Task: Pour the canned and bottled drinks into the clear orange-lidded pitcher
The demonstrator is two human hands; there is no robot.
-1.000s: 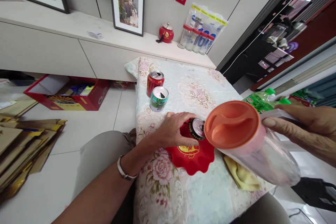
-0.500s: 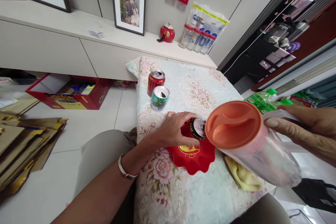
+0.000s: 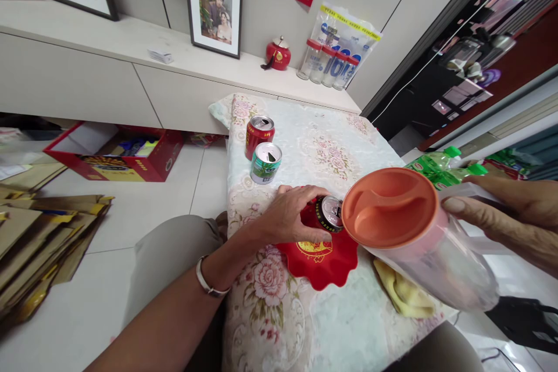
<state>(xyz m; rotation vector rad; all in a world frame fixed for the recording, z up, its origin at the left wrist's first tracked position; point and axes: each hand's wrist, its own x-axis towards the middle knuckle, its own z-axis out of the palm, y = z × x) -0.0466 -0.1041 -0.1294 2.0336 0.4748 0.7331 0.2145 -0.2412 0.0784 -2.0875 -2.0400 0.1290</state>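
Note:
My left hand (image 3: 291,215) is wrapped round an opened drink can (image 3: 328,212) that stands on a red scalloped plate (image 3: 320,256) on the table. My right hand (image 3: 501,209) grips the handle of a clear plastic pitcher (image 3: 431,261) with an orange lid (image 3: 387,206), held tilted toward the can, its lid edge right beside the can's top. A wristband sits on my left wrist.
A red can (image 3: 258,135) and a green can (image 3: 265,163), both opened, stand farther back on the floral tablecloth (image 3: 331,151). A yellow cloth (image 3: 403,295) lies under the pitcher. Green bottles (image 3: 436,161) at right; a red box (image 3: 117,154) and flattened cardboard (image 3: 39,238) on the floor at left.

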